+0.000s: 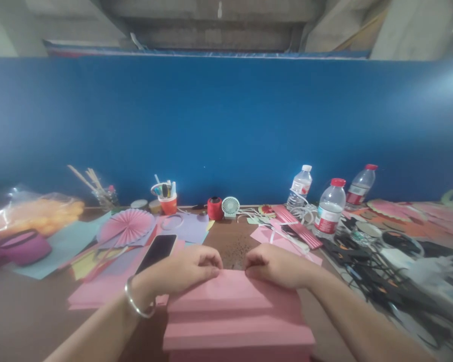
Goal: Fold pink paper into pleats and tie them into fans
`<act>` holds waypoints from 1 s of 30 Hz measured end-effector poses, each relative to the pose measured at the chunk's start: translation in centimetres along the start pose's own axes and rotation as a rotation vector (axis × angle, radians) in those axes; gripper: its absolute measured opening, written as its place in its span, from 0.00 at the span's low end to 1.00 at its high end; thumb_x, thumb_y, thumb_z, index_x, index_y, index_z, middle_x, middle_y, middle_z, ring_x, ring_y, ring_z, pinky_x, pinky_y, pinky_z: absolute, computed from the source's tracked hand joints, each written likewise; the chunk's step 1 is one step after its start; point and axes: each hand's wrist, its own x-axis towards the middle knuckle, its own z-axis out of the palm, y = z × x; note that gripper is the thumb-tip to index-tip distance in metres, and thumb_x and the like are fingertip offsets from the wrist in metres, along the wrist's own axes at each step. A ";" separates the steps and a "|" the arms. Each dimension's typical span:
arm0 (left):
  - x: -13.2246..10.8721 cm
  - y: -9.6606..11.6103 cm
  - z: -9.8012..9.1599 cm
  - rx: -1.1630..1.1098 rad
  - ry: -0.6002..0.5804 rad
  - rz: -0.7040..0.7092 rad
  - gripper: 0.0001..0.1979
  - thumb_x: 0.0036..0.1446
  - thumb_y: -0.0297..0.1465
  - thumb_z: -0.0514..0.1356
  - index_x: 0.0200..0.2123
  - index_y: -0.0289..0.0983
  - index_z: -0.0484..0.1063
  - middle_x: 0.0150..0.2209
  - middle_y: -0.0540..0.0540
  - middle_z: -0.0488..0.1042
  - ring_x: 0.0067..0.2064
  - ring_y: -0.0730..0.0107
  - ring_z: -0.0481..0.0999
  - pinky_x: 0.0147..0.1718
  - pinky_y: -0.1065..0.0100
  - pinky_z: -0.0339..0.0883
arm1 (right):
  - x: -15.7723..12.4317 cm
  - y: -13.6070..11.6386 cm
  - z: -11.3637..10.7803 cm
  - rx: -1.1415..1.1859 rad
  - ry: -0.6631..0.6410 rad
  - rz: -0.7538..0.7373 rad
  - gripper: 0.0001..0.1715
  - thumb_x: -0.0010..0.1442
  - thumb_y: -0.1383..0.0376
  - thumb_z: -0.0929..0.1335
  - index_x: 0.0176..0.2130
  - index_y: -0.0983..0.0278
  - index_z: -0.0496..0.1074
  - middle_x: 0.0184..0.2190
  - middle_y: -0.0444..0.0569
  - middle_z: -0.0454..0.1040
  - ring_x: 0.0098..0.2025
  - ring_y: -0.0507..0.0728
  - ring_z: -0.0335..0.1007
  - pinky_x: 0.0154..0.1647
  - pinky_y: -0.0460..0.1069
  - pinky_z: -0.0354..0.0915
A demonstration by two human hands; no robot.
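Observation:
A pink paper sheet (pixel 237 311) lies on the brown table (pixel 30 311) in front of me, creased into accordion folds. My left hand (pixel 184 271), with a silver bangle on the wrist, pinches the far edge of the sheet with curled fingers. My right hand (pixel 274 264) pinches the same edge just to the right, fingers curled too. The two hands nearly touch at the fold.
A black phone (pixel 156 251) and a pink paper fan (pixel 126 226) lie to the left among coloured sheets. An orange pen cup (pixel 168 201), red thread spool (pixel 214 207) and small white fan (pixel 231 206) stand against the blue partition. Three water bottles (pixel 329 208) and tangled cables (pixel 373 276) crowd the right.

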 end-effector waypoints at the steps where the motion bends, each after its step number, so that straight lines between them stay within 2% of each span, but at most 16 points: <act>1: 0.3 -0.2 -0.1 -0.019 0.011 -0.015 0.11 0.54 0.36 0.49 0.34 0.39 0.67 0.32 0.52 0.72 0.33 0.72 0.71 0.31 0.72 0.62 | 0.3 0.2 0.1 0.006 0.005 0.017 0.11 0.53 0.64 0.61 0.31 0.64 0.70 0.25 0.42 0.71 0.27 0.50 0.64 0.23 0.43 0.55; 4: 1.9 -2.2 1.3 0.123 -0.008 -0.042 0.10 0.51 0.35 0.50 0.31 0.38 0.68 0.29 0.52 0.72 0.31 0.72 0.71 0.27 0.73 0.61 | 1.7 1.9 1.7 -0.076 0.065 0.100 0.11 0.51 0.67 0.60 0.30 0.64 0.71 0.27 0.43 0.72 0.28 0.51 0.65 0.24 0.43 0.54; 6: 3.1 -4.0 3.0 0.272 0.048 -0.038 0.09 0.52 0.33 0.50 0.29 0.38 0.68 0.29 0.51 0.71 0.29 0.71 0.70 0.26 0.72 0.61 | 2.8 3.4 3.3 -0.158 0.114 0.102 0.12 0.51 0.69 0.60 0.30 0.62 0.72 0.29 0.43 0.73 0.30 0.52 0.65 0.28 0.44 0.55; 9: 4.3 -6.1 5.3 0.353 0.125 -0.026 0.11 0.55 0.30 0.45 0.30 0.36 0.67 0.33 0.46 0.70 0.35 0.65 0.69 0.34 0.65 0.60 | 3.9 5.3 5.1 -0.239 0.220 0.009 0.12 0.51 0.72 0.61 0.30 0.63 0.72 0.31 0.46 0.72 0.35 0.53 0.65 0.35 0.45 0.56; 11: 4.6 -7.0 6.0 0.430 0.146 0.031 0.13 0.57 0.27 0.43 0.30 0.35 0.67 0.36 0.44 0.68 0.40 0.63 0.67 0.39 0.62 0.58 | 4.1 5.9 5.6 -0.230 0.261 -0.022 0.10 0.51 0.72 0.61 0.30 0.64 0.71 0.31 0.46 0.71 0.36 0.53 0.64 0.36 0.45 0.56; 15: 4.7 -7.3 6.1 0.587 0.138 0.100 0.13 0.57 0.23 0.43 0.32 0.35 0.66 0.32 0.47 0.67 0.34 0.68 0.67 0.36 0.66 0.59 | 4.0 6.2 5.8 -0.173 0.276 -0.057 0.06 0.51 0.71 0.64 0.30 0.63 0.70 0.30 0.44 0.70 0.35 0.52 0.63 0.35 0.45 0.56; 18: 4.5 -6.8 5.9 0.723 0.085 0.170 0.13 0.55 0.20 0.45 0.30 0.35 0.67 0.33 0.46 0.67 0.35 0.66 0.67 0.36 0.65 0.59 | 3.9 6.1 5.6 -0.173 0.274 -0.078 0.03 0.53 0.69 0.65 0.31 0.63 0.70 0.29 0.44 0.69 0.35 0.52 0.62 0.35 0.45 0.56; 21: 4.1 -6.5 5.8 0.782 0.090 0.170 0.13 0.52 0.17 0.45 0.30 0.35 0.67 0.32 0.46 0.67 0.35 0.66 0.66 0.35 0.64 0.59 | 3.7 6.1 5.6 -0.212 0.268 -0.098 0.05 0.56 0.68 0.64 0.31 0.63 0.69 0.29 0.44 0.69 0.35 0.52 0.62 0.34 0.45 0.57; 26: 3.0 -7.1 6.3 0.817 0.156 0.122 0.15 0.46 0.15 0.46 0.31 0.36 0.64 0.32 0.48 0.66 0.34 0.65 0.66 0.34 0.62 0.60 | 3.4 6.3 5.8 -0.395 0.272 -0.197 0.09 0.58 0.69 0.61 0.31 0.64 0.70 0.29 0.46 0.68 0.34 0.53 0.61 0.33 0.47 0.56; 30: 2.8 -7.5 7.1 0.849 0.162 0.160 0.14 0.43 0.15 0.49 0.32 0.36 0.63 0.31 0.48 0.65 0.33 0.64 0.66 0.32 0.62 0.61 | 3.4 5.7 6.6 -0.623 0.265 -0.229 0.08 0.57 0.72 0.62 0.28 0.65 0.69 0.28 0.47 0.68 0.33 0.54 0.60 0.31 0.49 0.55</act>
